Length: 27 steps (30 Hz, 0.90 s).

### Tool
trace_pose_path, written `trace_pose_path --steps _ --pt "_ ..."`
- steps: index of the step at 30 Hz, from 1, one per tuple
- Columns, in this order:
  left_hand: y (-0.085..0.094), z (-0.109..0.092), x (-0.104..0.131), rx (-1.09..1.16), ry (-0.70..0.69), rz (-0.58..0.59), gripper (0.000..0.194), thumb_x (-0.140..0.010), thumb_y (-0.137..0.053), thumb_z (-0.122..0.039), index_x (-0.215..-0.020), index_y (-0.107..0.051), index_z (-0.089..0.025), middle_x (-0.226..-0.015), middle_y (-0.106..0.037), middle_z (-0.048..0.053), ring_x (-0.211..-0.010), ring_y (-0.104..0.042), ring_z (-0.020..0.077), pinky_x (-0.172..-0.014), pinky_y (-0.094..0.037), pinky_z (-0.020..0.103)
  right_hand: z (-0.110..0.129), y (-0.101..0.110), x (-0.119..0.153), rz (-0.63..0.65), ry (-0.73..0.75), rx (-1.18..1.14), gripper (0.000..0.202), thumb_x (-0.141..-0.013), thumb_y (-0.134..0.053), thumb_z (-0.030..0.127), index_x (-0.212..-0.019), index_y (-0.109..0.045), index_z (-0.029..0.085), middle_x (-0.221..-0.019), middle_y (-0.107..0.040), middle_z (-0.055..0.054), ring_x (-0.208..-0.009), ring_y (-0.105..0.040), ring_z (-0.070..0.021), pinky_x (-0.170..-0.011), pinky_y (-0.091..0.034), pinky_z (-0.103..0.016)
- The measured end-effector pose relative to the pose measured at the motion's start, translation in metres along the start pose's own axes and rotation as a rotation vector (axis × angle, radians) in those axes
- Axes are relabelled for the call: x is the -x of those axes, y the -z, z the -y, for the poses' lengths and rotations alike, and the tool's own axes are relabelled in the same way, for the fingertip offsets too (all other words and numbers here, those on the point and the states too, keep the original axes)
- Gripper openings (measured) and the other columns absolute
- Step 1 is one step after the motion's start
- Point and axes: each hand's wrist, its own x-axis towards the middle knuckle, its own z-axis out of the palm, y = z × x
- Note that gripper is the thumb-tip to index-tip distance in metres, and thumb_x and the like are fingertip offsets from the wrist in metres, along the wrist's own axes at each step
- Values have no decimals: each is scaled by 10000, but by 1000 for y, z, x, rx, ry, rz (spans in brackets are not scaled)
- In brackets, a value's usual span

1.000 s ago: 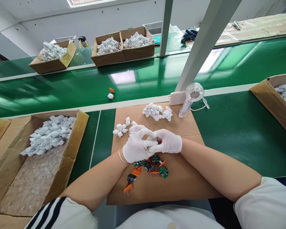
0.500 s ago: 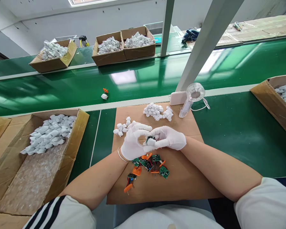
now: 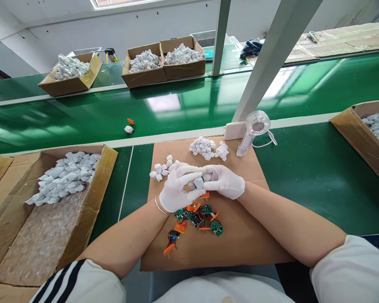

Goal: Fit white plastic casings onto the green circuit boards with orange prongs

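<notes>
My left hand (image 3: 178, 187) and my right hand (image 3: 224, 182), both in white gloves, meet above the cardboard sheet. Between their fingertips is a small circuit board largely covered by a white piece (image 3: 198, 183); the fingers hide much of it. An orange plug part (image 3: 205, 195) shows just under the right fingers. Below the hands lie several green circuit boards (image 3: 217, 228) wired to orange plug parts (image 3: 169, 249). Small white pieces form a pile (image 3: 202, 147) beyond the hands and a looser group (image 3: 158, 171) by my left hand.
An open carton (image 3: 94, 202) of white pieces stands at left, another (image 3: 360, 134) at right. A clear handheld fan (image 3: 258, 123) stands at the cardboard's (image 3: 240, 248) far edge. Across the green belt (image 3: 189, 105) are more cartons (image 3: 148, 78). One white-and-orange unit (image 3: 129, 129) rides the belt.
The held board has turned between my fingers: its white side now faces up and an orange part shows below. The unit on the belt has moved left.
</notes>
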Motion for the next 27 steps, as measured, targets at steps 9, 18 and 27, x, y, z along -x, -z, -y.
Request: trace_pose_path --steps 9,18,27 --pt "-1 -3 -4 -30 -81 -86 336 -709 -736 -187 -983 -576 -295 -859 -656 -21 -773 -585 144 -743 -504 347 3 3 0 97 -26 -3 419 -683 -799 262 -1026 -612 111 -866 -685 -64 -803 -627 -160 -752 -485 -299" --pt "1 0 -4 80 -75 8 429 -673 -792 -377 -1025 -572 -267 -939 -659 16 -839 -616 177 -775 -516 397 1 -1 -1 66 -7 95 264 -726 -761 260 -875 -593 121 -727 -630 -10 -690 -570 -122 -709 -451 -285" --pt "-2 5 -2 87 -99 -32 371 -706 -782 -358 -1019 -595 -292 -914 -663 -4 -810 -626 153 -780 -515 376 2 0 0 81 41 120 245 -773 -721 315 -867 -600 123 -711 -639 -26 -702 -576 -142 -741 -455 -320"
